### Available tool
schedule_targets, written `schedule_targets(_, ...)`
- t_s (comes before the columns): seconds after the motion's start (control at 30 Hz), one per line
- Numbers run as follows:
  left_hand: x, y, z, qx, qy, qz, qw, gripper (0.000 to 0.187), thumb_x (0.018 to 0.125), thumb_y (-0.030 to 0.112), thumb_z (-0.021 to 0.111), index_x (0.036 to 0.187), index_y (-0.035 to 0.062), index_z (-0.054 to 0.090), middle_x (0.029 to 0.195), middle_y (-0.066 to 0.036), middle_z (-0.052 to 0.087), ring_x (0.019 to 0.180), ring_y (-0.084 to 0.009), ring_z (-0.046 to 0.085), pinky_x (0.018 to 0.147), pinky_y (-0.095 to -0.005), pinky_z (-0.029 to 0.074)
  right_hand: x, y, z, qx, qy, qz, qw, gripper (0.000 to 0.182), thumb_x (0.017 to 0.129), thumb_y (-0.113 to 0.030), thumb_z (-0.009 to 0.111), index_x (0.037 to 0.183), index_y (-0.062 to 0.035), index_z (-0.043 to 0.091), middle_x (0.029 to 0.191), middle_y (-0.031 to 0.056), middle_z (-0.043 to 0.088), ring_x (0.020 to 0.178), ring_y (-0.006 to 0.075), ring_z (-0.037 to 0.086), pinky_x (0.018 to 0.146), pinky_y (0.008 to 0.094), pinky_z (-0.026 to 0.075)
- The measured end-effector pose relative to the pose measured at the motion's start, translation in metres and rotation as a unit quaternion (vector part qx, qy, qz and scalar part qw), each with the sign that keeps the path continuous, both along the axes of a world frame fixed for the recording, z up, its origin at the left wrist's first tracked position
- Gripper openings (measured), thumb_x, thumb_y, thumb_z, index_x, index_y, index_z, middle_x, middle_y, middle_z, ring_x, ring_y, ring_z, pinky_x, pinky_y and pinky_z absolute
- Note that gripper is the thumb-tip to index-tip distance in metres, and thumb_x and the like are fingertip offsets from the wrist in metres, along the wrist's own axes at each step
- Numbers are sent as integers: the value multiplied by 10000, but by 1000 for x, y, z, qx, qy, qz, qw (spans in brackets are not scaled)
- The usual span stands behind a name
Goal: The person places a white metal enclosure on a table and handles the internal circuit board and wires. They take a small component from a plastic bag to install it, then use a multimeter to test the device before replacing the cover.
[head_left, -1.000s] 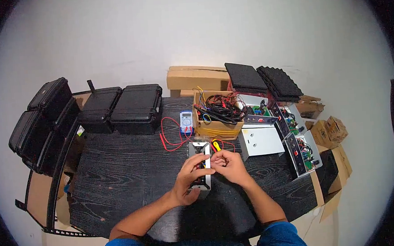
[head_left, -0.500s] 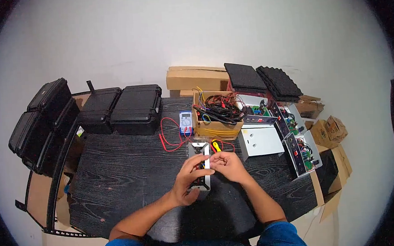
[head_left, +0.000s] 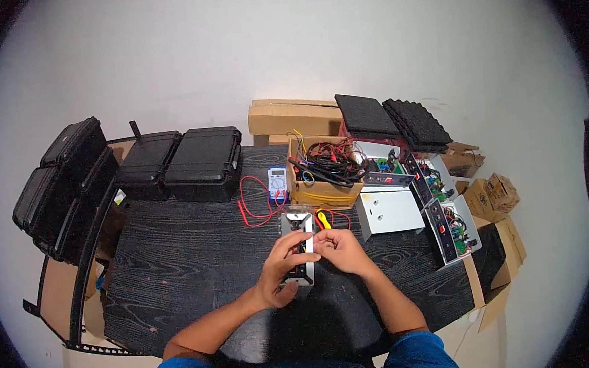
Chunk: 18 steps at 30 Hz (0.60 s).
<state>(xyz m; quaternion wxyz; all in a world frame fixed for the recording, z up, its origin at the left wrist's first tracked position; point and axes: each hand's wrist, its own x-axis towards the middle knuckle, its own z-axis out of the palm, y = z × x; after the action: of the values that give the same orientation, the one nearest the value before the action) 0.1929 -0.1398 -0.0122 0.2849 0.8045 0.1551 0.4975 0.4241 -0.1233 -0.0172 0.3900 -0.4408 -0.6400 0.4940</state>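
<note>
A white and black metal enclosure (head_left: 301, 276) stands on the dark wood-grain table in front of me, with small parts and wires inside it. My left hand (head_left: 282, 265) wraps over its left side, fingers and thumb on the enclosure. At its right edge, my right hand (head_left: 339, 247) has thumb and fingers pinched together; whatever is between them is too small to make out. Just beyond my right hand lies a yellow and black tool (head_left: 323, 219). Behind the enclosure is a blue and white multimeter (head_left: 277, 181) with red leads.
A cardboard box (head_left: 325, 197) of cables stands behind. To the right are a white panel box (head_left: 392, 212) and open units with green boards (head_left: 458, 235). Black hard cases (head_left: 203, 164) line the back left. Black foam sheets (head_left: 368, 115) rest at the back right.
</note>
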Motion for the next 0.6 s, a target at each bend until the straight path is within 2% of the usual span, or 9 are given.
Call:
schedule_targets(0.07,1,-1,1,10,12,25,1000,718,986,678,386,1285,108,702,1490,-256,503,1373,-425,468,1111,-515,374,-1,-1,2,12,-30,-9,999,137,988,-106,708,1054,13,699,881,-1,712,791,41,645,715,222,541)
schedule_targets(0.37,1,-2,1,-3,7,22,1000,715,977,677,398,1277,107,707,1486,-252,509,1375,-427,469,1129,-526,362,-1,-2,-6,49,-18,8,999,107,989,-91,675,1038,4,676,867,-18,693,774,23,612,697,215,529)
schedule_targets(0.6,0,0,0,5,9,20,1000,666,965,620,416,1278,109,706,1489,-249,506,1379,-424,466,1130,-522,364,-3,-5,1,64,-38,12,997,91,995,-89,666,1029,-5,652,854,-21,676,769,21,606,691,208,522)
